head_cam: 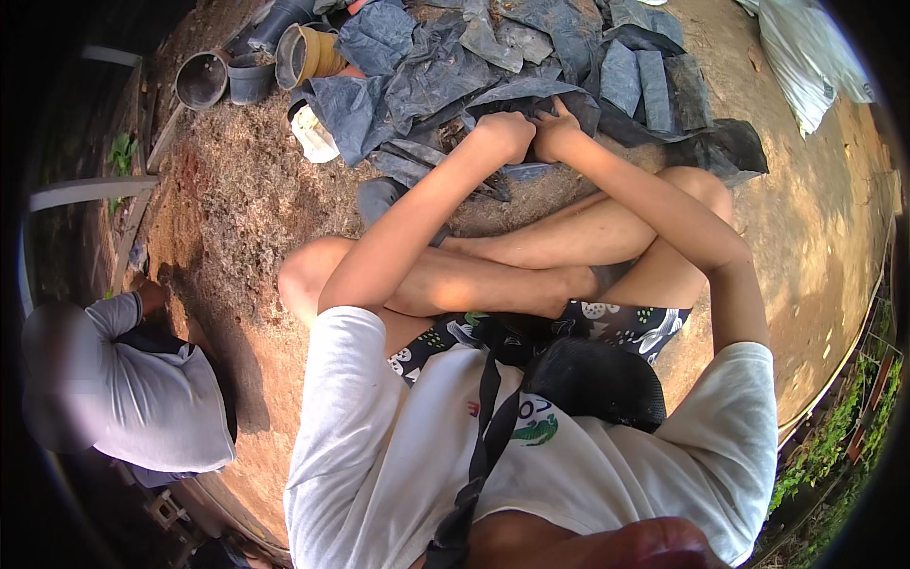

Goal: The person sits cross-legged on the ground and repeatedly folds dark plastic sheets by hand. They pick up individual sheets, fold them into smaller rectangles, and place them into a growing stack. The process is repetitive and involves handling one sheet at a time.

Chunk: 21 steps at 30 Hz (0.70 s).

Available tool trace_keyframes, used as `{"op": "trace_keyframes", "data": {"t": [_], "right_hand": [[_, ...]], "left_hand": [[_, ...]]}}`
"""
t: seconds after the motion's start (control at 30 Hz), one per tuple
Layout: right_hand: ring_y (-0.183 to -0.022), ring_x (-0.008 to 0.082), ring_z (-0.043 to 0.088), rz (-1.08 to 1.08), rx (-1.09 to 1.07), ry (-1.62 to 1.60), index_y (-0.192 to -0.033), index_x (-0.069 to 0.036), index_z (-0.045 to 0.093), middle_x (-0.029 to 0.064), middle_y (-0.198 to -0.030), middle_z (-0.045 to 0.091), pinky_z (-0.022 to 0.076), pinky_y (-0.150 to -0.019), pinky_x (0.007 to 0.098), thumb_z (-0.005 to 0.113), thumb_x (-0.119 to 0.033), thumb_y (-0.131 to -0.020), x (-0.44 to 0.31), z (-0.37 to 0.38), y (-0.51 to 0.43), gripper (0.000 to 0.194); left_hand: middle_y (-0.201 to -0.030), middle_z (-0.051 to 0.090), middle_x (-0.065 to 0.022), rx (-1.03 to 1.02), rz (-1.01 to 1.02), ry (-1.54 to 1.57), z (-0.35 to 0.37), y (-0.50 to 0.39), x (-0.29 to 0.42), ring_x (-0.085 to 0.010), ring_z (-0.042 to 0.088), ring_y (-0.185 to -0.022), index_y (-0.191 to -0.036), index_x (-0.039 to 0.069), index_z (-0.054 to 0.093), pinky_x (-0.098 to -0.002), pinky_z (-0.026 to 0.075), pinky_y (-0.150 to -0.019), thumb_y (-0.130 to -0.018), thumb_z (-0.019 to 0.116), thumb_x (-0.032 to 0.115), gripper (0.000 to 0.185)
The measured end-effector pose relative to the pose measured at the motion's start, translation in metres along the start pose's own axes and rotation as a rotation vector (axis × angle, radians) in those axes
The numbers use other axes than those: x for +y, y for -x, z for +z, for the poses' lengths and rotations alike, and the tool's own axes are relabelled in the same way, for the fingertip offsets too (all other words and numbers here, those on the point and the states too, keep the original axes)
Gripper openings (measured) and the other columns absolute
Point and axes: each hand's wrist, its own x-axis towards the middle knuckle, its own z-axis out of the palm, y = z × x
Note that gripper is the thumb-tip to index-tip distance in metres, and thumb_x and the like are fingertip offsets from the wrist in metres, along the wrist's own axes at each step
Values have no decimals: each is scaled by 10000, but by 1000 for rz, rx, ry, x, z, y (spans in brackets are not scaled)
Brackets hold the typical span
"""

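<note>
In front of my crossed legs, a black plastic bag lies with its mouth spread toward me. My left hand is closed in a fist on the bag's near edge. Right beside it, my right hand pinches the same edge, one finger stretched up against the inside of the bag. The fingertips of both hands are partly hidden. Behind the bag is a heap of crumpled black plastic bags, dusty with soil. Several flattened, folded bags lie to the right of the heap.
Plastic pots, one yellowish and one black, stand at the upper left beside dry loose litter. A person in a light shirt crouches at the left. White sacks lie at the upper right. A dark cap-like object rests on my lap.
</note>
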Motion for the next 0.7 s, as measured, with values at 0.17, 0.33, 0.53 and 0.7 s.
{"op": "trace_keyframes", "data": {"t": [0.17,0.33,0.53,0.7], "right_hand": [[-1468,199,147,127,-223,-217,-1455,-270,392,-13,-1557,284,-26,-1145,525,435,-469,-923,12,13,-9,570],[-1382,234,294,81,-131,-206,-1394,-211,468,47,-1450,408,95,-1122,532,455,-325,-902,17,6,-8,506],[-1278,277,471,-66,-34,-204,-1321,-139,559,120,-1322,557,239,-1095,541,478,-151,-876,38,1,16,453],[-1097,360,593,-294,266,-576,-1275,-58,579,193,-1153,643,431,-970,471,516,-147,-892,56,8,58,399]], "left_hand": [[-1098,683,-159,-504,-108,-264,1,-28,-7,-332,659,-1017,-1072,49,708,-434,540,-807,-706,615,71,378],[-1241,615,-146,-403,-130,-277,-12,-36,-20,-310,589,-1153,-1327,134,540,-462,478,-920,-707,585,75,625],[-1427,451,-165,-232,27,-167,-48,-16,-32,-315,472,-1286,-1459,225,381,-408,399,-1045,-672,619,82,835],[-1293,572,-182,-124,150,53,-79,-10,-23,-348,536,-1203,-1396,97,453,-402,450,-979,-787,719,242,680]]}}
